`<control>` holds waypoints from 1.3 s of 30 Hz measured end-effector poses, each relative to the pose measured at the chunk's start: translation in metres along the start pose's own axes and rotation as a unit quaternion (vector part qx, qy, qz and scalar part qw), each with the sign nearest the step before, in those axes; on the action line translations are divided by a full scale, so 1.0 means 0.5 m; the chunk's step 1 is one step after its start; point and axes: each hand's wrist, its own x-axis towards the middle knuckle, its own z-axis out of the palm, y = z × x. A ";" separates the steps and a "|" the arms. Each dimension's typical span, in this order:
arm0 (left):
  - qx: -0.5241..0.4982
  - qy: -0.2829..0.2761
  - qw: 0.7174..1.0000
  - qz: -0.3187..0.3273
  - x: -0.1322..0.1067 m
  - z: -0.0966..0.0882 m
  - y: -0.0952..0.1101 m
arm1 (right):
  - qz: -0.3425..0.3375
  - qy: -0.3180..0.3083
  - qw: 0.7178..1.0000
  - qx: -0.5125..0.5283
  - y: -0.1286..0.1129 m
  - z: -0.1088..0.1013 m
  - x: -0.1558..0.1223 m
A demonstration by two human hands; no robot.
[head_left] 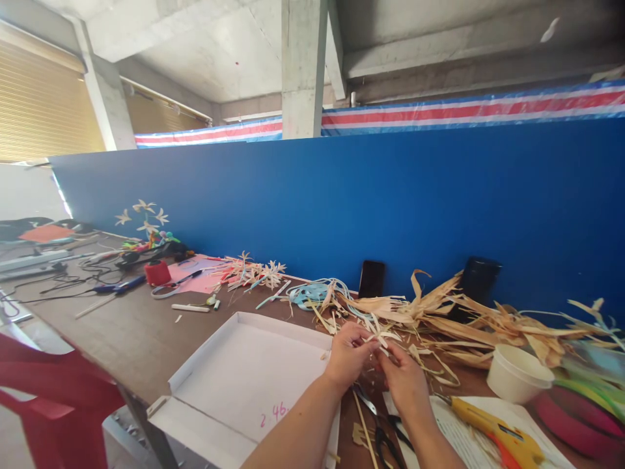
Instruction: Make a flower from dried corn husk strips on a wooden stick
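Observation:
My left hand and my right hand meet above the right edge of a white open box. Between their closed fingertips is a small pale flower with narrow pointed petals, apparently of dried husk. Its stem end is hidden behind the fingers. Below the hands lie black-handled scissors and a thin stick. Dried corn husks spread out behind and to the right of the hands.
A yellow glue gun rests on printed paper at right, near a white cup. A dark phone leans on the blue partition. Finished flowers and blue cord lie behind the box. A red chair stands left.

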 end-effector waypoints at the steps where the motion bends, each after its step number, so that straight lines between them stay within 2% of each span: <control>1: -0.001 -0.003 1.000 0.006 -0.001 0.000 0.003 | -0.007 0.007 1.000 -0.005 -0.001 -0.001 0.000; 13: 0.002 -0.010 0.996 0.084 -0.003 0.003 0.015 | -0.124 0.060 0.990 -0.013 -0.011 -0.011 -0.003; 18: 0.022 -0.037 0.993 0.109 -0.013 0.001 0.028 | -0.147 0.072 0.987 -0.005 -0.016 -0.017 -0.013; 25: 0.041 -0.044 0.991 0.121 -0.017 0.000 0.043 | -0.152 0.072 0.986 0.014 -0.013 -0.019 -0.013; 32: 0.042 -0.043 0.989 0.135 -0.016 0.000 0.038 | -0.143 0.075 0.987 0.019 -0.010 -0.017 -0.011; 39: 0.047 -0.025 0.992 0.118 -0.014 0.003 0.035 | -0.098 0.052 0.994 -0.006 -0.014 -0.012 -0.010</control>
